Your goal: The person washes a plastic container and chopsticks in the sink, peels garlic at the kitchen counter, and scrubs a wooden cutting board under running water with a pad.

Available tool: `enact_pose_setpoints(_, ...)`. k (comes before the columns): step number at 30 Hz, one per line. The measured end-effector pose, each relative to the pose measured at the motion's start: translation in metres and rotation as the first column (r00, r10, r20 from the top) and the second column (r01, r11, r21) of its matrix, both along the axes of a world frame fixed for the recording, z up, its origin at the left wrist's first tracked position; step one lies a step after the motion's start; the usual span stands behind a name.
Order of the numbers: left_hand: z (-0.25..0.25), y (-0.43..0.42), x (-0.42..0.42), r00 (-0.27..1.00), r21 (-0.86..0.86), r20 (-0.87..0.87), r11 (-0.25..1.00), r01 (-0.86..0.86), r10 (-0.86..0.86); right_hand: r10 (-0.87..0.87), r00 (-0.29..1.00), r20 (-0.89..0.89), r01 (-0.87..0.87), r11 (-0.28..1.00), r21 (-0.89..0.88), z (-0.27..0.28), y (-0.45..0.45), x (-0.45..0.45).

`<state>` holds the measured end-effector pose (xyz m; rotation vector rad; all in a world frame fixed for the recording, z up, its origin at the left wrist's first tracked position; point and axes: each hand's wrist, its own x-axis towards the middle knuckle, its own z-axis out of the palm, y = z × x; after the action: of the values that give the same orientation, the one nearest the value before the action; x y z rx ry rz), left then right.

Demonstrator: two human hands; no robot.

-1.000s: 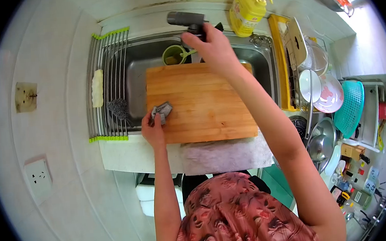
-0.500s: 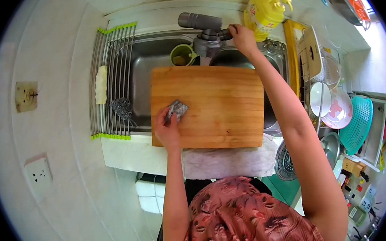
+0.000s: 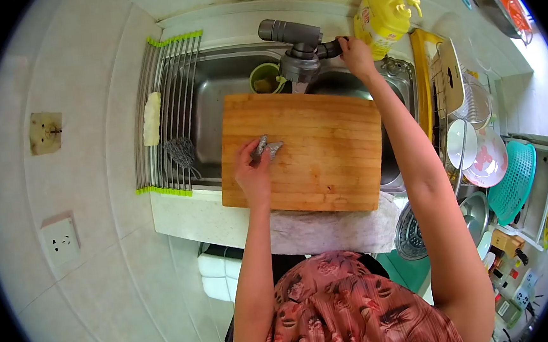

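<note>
A wooden cutting board (image 3: 312,168) lies across the sink (image 3: 206,106). Over its left part, my left hand (image 3: 253,172) pinches a crumpled grey cleaning cloth (image 3: 271,149) between thumb and fingers. Behind the board stands a dark grey faucet (image 3: 300,62), its thick spout turned toward the left. My right hand (image 3: 359,58) reaches up to the faucet's side handle (image 3: 330,49) and has its fingers closed around the end. No water stream shows.
A roll-up drying rack (image 3: 170,115) spans the sink's left side, bearing a steel-wool scrubber (image 3: 180,153) and a pale strip (image 3: 151,119). A green cup (image 3: 266,77) sits beside the faucet. A yellow detergent bottle (image 3: 381,17) and a dish rack with bowls (image 3: 461,144) stand right.
My left hand has lifted slightly and gathered the cloth, which lay flatter on the board before. My right hand stays at the faucet handle. The whole view has shifted a little.
</note>
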<state>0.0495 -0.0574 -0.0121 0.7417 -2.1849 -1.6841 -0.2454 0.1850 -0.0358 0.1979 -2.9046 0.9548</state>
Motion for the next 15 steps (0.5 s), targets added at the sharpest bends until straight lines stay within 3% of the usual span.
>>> enact_pose_setpoints(6,0.002,-0.003,-0.004,0.999,0.036,-0.028,0.999,0.035,-0.034,-0.023,0.999,0.045,0.026,0.998,-0.063,-0.008,0.000,-0.004)
enact_pose_setpoints(8,-0.001,-0.008,-0.008,0.997,-0.061,-0.016,0.996,0.068,-0.069,-0.041,0.992,0.117,0.051,0.995,-0.087,-0.005,0.001,-0.003)
enact_pose_setpoints(9,0.001,-0.009,-0.010,0.996,-0.107,-0.005,0.990,0.089,-0.090,-0.048,0.992,0.113,0.068,0.982,-0.174,-0.009,0.002,0.001)
enact_pose_setpoints(11,0.003,-0.006,-0.016,0.993,-0.013,0.003,0.993,0.117,-0.117,-0.069,0.992,0.102,0.100,0.937,-0.334,-0.016,0.006,0.012)
enact_pose_setpoints(14,0.007,-0.007,-0.024,0.987,0.004,0.005,0.987,0.162,-0.162,-0.166,0.986,0.014,0.152,0.859,-0.488,-0.025,0.004,0.029)
enact_pose_setpoints(15,0.005,-0.009,-0.024,0.984,-0.017,0.012,0.984,0.175,-0.175,-0.151,0.988,-0.006,0.131,0.877,-0.463,-0.021,0.001,0.028)
